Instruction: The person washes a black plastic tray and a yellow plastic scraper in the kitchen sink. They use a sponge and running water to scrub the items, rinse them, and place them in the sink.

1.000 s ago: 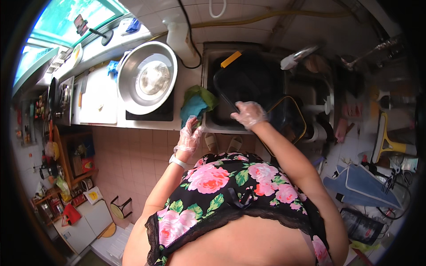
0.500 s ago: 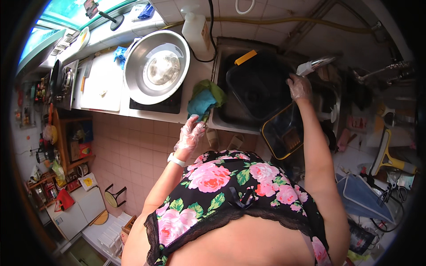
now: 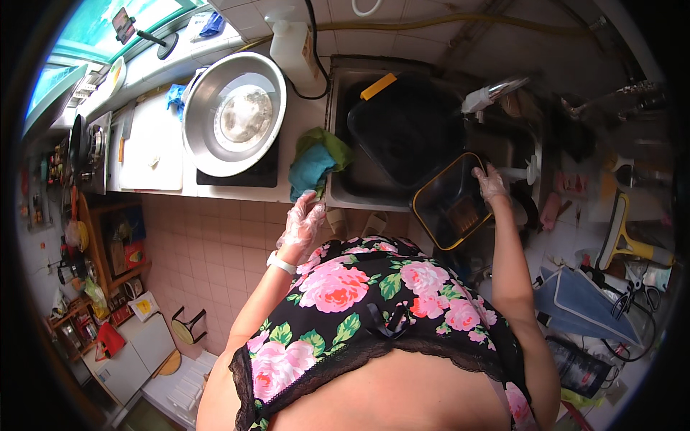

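Observation:
Both my hands wear thin clear gloves. My right hand (image 3: 491,184) grips the far rim of a black rectangular container with a yellow edge (image 3: 451,205), tilted at the right end of the sink (image 3: 359,188). A larger black tub with a yellow clip (image 3: 406,129) lies in the sink beside it. My left hand (image 3: 303,221) hangs with fingers apart just below the counter edge, near a blue and green cloth (image 3: 315,162), holding nothing.
A big steel bowl (image 3: 233,111) sits on a dark cooktop left of the sink. A white cutting board (image 3: 151,147) lies further left. The tap (image 3: 496,92) reaches over the sink. A white bottle (image 3: 291,47) stands at the back.
My right hand came down from the tap area and took the rim of the yellow-edged container. My left hand stayed near the cloth at the counter edge.

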### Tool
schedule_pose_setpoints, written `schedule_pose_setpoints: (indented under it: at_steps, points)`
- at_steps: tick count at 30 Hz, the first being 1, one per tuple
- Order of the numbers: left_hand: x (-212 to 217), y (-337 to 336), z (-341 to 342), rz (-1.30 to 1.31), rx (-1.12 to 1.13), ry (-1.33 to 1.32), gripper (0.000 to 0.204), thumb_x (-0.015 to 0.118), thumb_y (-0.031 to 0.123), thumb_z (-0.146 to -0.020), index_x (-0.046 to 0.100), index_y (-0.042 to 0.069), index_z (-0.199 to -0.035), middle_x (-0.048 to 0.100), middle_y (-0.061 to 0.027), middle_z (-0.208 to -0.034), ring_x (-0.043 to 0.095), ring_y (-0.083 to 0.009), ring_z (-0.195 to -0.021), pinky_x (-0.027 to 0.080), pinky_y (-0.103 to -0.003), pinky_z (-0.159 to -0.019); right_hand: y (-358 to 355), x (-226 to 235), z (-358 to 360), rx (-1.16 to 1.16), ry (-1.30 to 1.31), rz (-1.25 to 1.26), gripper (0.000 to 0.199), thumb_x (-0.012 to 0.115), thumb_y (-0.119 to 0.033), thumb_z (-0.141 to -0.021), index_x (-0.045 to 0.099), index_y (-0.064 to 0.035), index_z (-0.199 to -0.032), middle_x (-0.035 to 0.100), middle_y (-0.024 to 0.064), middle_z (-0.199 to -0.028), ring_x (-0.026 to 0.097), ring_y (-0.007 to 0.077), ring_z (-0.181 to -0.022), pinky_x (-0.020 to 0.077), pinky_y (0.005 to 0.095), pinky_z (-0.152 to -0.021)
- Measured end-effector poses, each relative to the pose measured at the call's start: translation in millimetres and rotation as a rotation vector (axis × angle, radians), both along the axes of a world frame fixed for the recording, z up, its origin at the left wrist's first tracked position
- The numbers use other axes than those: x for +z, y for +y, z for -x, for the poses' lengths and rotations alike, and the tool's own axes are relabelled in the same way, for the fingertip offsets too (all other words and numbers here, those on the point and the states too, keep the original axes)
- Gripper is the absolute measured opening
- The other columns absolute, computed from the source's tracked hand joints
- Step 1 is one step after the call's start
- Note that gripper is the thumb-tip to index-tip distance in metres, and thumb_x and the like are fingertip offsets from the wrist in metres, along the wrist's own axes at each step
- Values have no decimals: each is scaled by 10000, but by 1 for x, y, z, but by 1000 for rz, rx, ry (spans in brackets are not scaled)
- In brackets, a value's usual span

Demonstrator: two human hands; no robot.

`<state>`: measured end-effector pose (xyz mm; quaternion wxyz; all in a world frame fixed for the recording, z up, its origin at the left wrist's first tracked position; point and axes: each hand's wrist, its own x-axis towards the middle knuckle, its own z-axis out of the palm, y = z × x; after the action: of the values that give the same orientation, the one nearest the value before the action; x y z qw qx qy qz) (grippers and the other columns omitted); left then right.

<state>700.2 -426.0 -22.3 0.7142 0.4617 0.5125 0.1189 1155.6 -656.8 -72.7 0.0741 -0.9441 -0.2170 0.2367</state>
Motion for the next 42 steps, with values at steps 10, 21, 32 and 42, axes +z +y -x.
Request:
schedule_pose_setpoints:
  at_steps: [10,21,32,42]
  points:
    - [-2,0,-21,-88,-134,-17,508,601,153,-984,423,30,-1444,628,-106,-1238,602,-135,-972,495,-284,-876,-2,-3,-5,-57,129,-87,598,581,-514,-920,603,-56,-1304,594,218,-1322,562,405,-1212,459,457,-988]
    - [6,31,-35,-1181,-587,421,721,743,88,-751,484,91,-1424,435,-239,-1472,489,-416,-1285,429,-452,-1068,66,77,61,212,-302,-571,262,658,-159,-879,682,-109,-1135,689,133,-1136,645,342,-1069,512,424,-922]
    - [-65,120,-38,-1264,-687,872,461,556,55,-851,571,131,-1305,625,-183,-1044,629,-363,-979,523,-461,-844,116,66,103,102,217,-995,208,659,-96,-921,693,-65,-1124,715,48,-1041,682,174,-930,549,322,-796]
    - [-9,70,-17,-1119,-610,548,753,701,25,-728,447,116,-1431,420,-233,-1474,463,-421,-1305,428,-457,-1085,179,79,66,-637,764,-1106,277,710,-173,-917,673,-42,-1158,727,73,-978,675,114,-765,535,233,-690]
